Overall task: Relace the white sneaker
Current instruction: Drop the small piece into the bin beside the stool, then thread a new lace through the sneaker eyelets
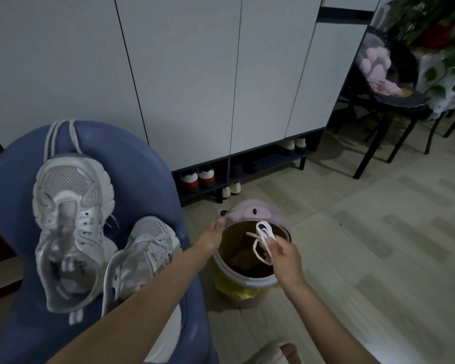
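- Head view: two white sneakers are seen lying on a blue seat (147,179). The unlaced sneaker (69,227) lies at the left, toe away from the camera, with its tongue bare.
- Dark print is seen on that sneaker's insole, but it is too blurred to be read.
- A loose lace (61,137) is draped over the seat's far edge, just beyond the unlaced sneaker's toe.
- The laced sneaker (142,250) lies to the right of the first, touching it, and is partly covered by the left forearm.
- A bin (243,282) with a yellow liner is stood on the floor (378,219) just right of the seat. Its pink lid (250,212), marked with a cartoon face, is tipped up at the far side.
- The lid's edge is held by the left hand (216,231); its fingers are closed on the lid.
- A bunched white lace (263,237) is pinched in the fingers of the right hand (284,256) directly above the open bin.
- Grey cabinet doors (195,74) are seen behind, with shoes (197,177) stored in the open shelf beneath them.
- At the far right, a dark chair (394,101) carrying a pink plush item (376,64) is seen, with a leafy plant (436,19) beside it.
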